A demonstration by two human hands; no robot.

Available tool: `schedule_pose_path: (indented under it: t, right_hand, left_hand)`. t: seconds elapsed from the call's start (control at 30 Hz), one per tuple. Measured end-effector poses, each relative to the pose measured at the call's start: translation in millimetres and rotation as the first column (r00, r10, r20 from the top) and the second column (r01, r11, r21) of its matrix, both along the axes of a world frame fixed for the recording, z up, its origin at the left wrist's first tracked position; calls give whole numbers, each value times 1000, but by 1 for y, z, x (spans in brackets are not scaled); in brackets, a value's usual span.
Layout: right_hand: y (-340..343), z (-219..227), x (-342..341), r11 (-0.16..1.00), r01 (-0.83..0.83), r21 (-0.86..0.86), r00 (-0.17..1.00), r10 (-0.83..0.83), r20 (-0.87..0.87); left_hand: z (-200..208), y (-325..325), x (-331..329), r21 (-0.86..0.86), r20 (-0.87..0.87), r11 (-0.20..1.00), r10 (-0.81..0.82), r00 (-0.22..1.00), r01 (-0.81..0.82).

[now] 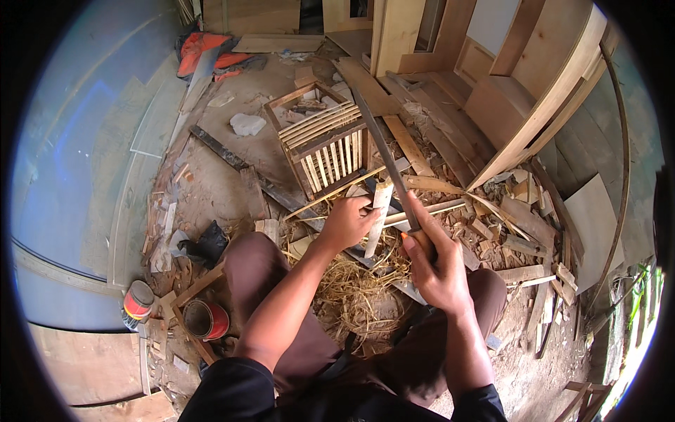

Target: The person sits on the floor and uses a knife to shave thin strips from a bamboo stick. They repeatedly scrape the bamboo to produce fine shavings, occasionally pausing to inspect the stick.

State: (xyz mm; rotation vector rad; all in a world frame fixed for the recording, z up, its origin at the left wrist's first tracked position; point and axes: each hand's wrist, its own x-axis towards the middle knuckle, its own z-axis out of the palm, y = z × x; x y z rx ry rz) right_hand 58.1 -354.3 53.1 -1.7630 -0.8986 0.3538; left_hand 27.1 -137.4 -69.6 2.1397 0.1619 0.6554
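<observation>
My left hand (pixel 349 224) is closed round a short, pale split piece of bamboo (pixel 380 211), which stands nearly upright. In my right hand (pixel 444 273) is the wooden handle of a machete (pixel 380 137). Its long, dark blade slants up and away to the left, just right of the bamboo; whether the two touch I cannot tell. A heap of thin, curly shavings (pixel 362 299) lies between my legs, below both hands. Just beyond them stands a slatted wooden cage (pixel 330 126) with some scraps inside its top.
Wooden planks (pixel 450 133) and cabinet-like panels (pixel 538 84) crowd the far right. Wood offcuts (pixel 524 243) litter the ground on the right. Two red cans (pixel 218 320) (pixel 139 297) stand at left, beside a black plastic bag (pixel 207 245). Orange cloth (pixel 204 53) lies at the back left.
</observation>
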Motion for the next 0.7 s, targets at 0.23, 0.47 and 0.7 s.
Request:
schedule_pose_path:
  t: [0.23,0.47,0.7]
  right_hand:
    - [12,-2,-13,999,35,-31,997,-37,-63]
    - [14,-11,-13,1000,19,-22,1000,-19,-9]
    - [13,-9,-13,996,26,-91,999,-30,-43]
  left_hand:
    - [3,-1,-3,-18,-2,1000,-21,1000,21]
    - [5,-2,-6,-17,-54,1000,-7,999,6]
    - [6,-5,-7,-29,-35,1000,-6,999,5]
